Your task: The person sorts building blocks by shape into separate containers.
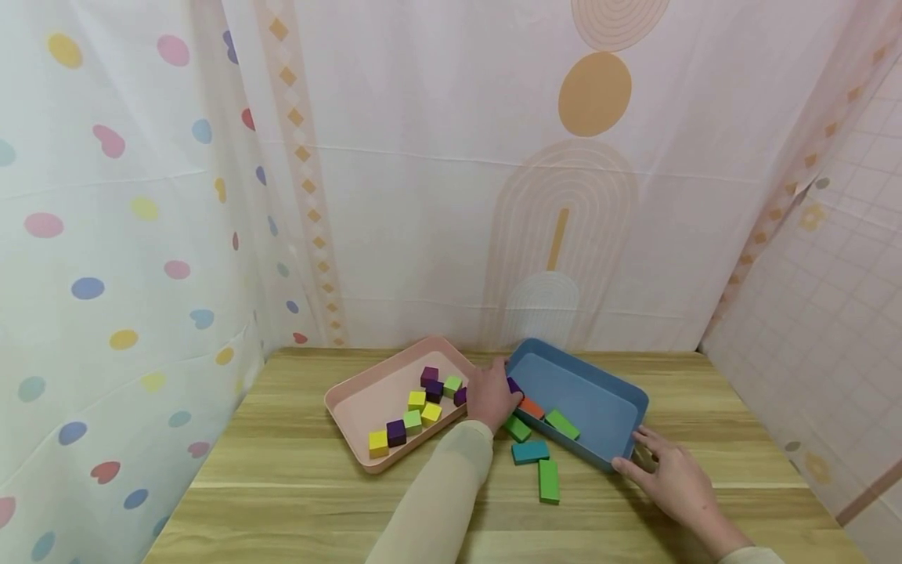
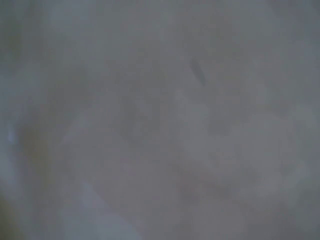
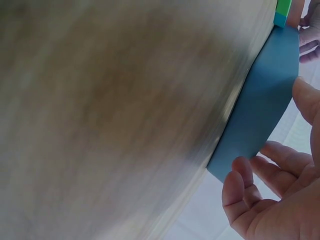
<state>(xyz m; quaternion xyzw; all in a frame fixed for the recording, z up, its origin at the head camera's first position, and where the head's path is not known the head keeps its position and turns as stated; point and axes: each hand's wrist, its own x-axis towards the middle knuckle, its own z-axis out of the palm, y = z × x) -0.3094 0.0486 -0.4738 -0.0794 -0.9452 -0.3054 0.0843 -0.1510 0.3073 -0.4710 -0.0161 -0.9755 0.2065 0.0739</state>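
My left hand (image 1: 491,395) grips the left end of the blue tray (image 1: 595,373), its thumb over the near rim; its palm side is hidden. At the tray's right corner my right hand (image 1: 672,474) holds on, thumb at the near wall and fingers at the short end; the right wrist view shows these fingers (image 3: 285,170) against the wall. Inside the tray lie a green block (image 1: 562,424), an orange block (image 1: 532,407) and a purple block (image 1: 515,385), partly hidden by the left hand. The left wrist view is a grey blur.
A pink tray (image 1: 345,427) with several yellow, purple and green cubes stands left of my left hand. Before the blue tray, a teal block (image 1: 530,452) and two green blocks, one upright in view (image 1: 548,482), lie on the wooden table (image 1: 296,517). A curtain (image 1: 409,235) hangs behind.
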